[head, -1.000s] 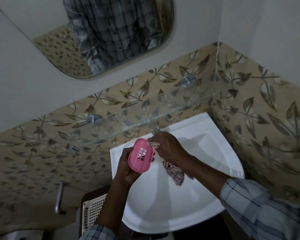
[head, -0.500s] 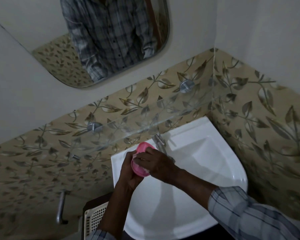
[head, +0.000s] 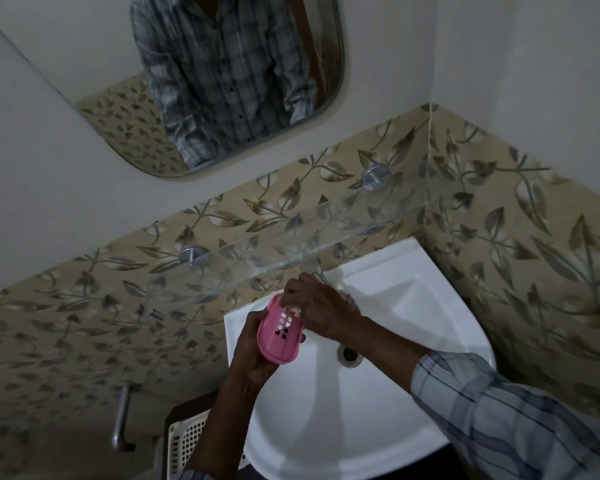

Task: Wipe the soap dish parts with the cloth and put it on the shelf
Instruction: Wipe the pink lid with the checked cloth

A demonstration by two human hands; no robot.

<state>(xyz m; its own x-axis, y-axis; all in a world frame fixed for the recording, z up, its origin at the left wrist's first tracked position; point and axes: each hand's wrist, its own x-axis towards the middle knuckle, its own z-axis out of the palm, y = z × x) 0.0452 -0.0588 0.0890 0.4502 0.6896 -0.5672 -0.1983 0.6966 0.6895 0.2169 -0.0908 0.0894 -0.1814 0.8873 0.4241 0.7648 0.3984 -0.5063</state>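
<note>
While the left hand (head: 253, 356) grips the pink soap dish (head: 278, 336) — slots now uncovered — the right hand (head: 321, 306) clutches the cloth (head: 295, 309).

The person wears a pale blue-grey shirt (head: 222, 74) with dark lines that cross and make squares. The right sleeve (head: 499, 410) stops partway up the arm. Small dark buttons (head: 240, 116) run down the front, seen in the mirror (head: 118, 109).
</note>
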